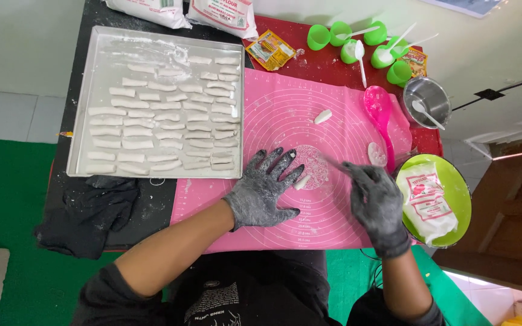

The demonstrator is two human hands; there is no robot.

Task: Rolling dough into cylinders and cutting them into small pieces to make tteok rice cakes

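Left hand point(265, 190) in a floury grey glove lay flat and open on the pink silicone mat point(285, 108), fingertips touching a small dough piece point(302, 182); right hand point(374, 196) gripped a thin blade point(332, 162). Dusty metal tray point(86, 102) held pale dough strips; white flour bags point(222, 15) sat behind

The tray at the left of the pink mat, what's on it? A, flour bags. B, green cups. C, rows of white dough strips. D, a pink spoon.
C: the tray holds rows of white dough strips, dusted with flour; the cups, spoon and bags lie off it.
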